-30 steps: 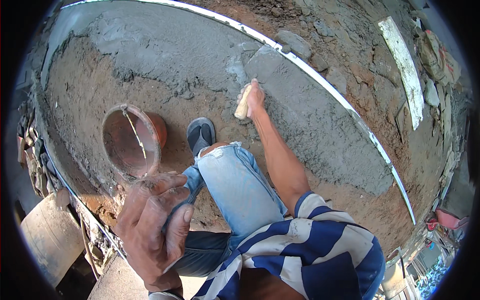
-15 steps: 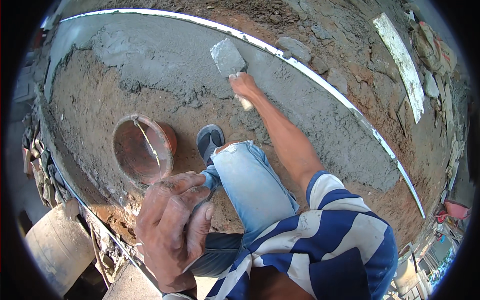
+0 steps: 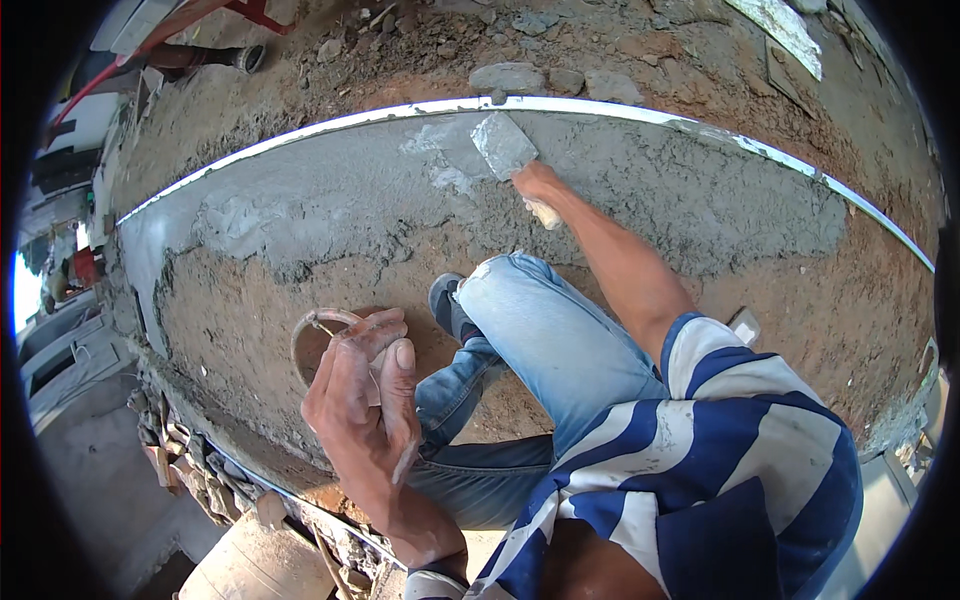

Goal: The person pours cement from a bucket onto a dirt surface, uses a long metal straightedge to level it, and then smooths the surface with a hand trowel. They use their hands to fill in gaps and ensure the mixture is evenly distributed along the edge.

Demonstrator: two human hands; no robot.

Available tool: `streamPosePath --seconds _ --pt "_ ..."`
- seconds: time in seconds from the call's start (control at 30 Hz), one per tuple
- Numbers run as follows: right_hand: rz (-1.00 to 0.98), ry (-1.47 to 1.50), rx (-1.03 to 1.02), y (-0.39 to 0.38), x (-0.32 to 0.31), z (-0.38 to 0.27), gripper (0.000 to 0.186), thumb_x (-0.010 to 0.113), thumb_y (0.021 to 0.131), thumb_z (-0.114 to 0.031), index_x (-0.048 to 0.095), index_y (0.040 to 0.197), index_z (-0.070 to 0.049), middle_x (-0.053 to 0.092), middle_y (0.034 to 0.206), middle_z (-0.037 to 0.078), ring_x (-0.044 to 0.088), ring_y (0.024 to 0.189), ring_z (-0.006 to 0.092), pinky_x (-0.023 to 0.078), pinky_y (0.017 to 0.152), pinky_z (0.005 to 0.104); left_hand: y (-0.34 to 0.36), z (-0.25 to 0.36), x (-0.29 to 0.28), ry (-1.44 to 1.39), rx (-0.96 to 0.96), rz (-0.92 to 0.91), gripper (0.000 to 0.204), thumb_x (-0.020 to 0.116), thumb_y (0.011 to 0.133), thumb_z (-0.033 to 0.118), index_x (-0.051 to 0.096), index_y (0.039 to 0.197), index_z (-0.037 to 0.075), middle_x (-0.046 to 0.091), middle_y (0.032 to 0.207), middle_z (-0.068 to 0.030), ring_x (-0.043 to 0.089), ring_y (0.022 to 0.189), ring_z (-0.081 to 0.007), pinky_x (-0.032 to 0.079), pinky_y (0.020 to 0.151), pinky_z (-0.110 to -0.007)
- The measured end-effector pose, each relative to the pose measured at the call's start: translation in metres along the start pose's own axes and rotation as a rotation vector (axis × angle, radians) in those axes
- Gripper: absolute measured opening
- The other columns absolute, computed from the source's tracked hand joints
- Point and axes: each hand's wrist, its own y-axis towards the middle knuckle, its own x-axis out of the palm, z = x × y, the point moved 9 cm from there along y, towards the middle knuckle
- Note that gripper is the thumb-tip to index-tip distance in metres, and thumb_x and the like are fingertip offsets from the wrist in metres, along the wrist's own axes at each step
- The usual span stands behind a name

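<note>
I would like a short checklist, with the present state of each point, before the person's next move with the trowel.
1. Right hand grips the trowel by its handle: ok.
2. Blade pressed flat on the grey mortar: cannot tell from above.
3. Left hand away from the mortar: ok, it is raised in front of the bucket.
4. Mortar surface even: not ok, it looks rough at the right.
5. Mortar left in the bucket: cannot tell, the left hand hides most of it.
</note>
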Motion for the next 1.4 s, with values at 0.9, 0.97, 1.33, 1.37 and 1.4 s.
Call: streamPosePath --seconds 0.9,0.97,1.33,1.37,1.4 --pt "0.465 0.281 0.539 -0.187 -0.144 0.377 0.048 0.05 0.089 -0.037 0.065 0.105 0.005 0.064 0.107 0.025 0.063 0.1 0.039 0.048 0.087 0.0449 0.032 0.106 0.104 0.113 0.441 -0.202 0.034 0.058 0.094 0.031 0.066 0.093 -0.003 0.069 0.089 -0.0133 0.063 0.082 -0.0197 0.047 0.077 -0.033" --pt "0.481 0.379 0.589 -0.207 -0.159 0.387 0.047 0.049 0.09 -0.037 0.065 0.098 0.006 0.067 0.096 0.024 0.067 0.085 0.0368 0.052 0.076 0.0445 0.03 0.11 0.102 0.109 0.458 -0.203 0.034 0.058 0.094 0.031 0.066 0.093 -0.003 0.069 0.089 -0.0131 0.063 0.082 -0.0193 0.047 0.077 -0.033" --pt "0.513 0.353 0.361 -0.181 -0.112 0.273 0.046 0.048 0.09 -0.036 0.063 0.098 0.007 0.063 0.098 0.03 0.061 0.097 0.043 0.047 0.086 0.0486 0.041 0.144 0.127 0.056 0.567 -0.288 0.025 0.059 0.093 0.022 0.066 0.094 -0.002 0.068 0.089 -0.0142 0.063 0.083 -0.0238 0.046 0.078 -0.034" --pt "0.474 0.313 0.377 -0.174 -0.107 0.277 0.046 0.048 0.09 -0.035 0.063 0.1 0.007 0.063 0.101 0.029 0.061 0.099 0.0428 0.047 0.086 0.0483 0.042 0.145 0.13 0.071 0.563 -0.287 0.025 0.059 0.093 0.022 0.066 0.094 -0.002 0.068 0.089 -0.0145 0.063 0.084 -0.0242 0.046 0.079 -0.035" --pt "0.472 0.309 0.392 -0.171 -0.107 0.288 0.046 0.048 0.09 -0.035 0.063 0.1 0.007 0.063 0.101 0.029 0.061 0.099 0.0428 0.047 0.086 0.0483 0.046 0.143 0.136 0.093 0.561 -0.293 0.025 0.059 0.093 0.022 0.066 0.094 -0.002 0.068 0.09 -0.0148 0.064 0.085 -0.0246 0.046 0.08 -0.035"
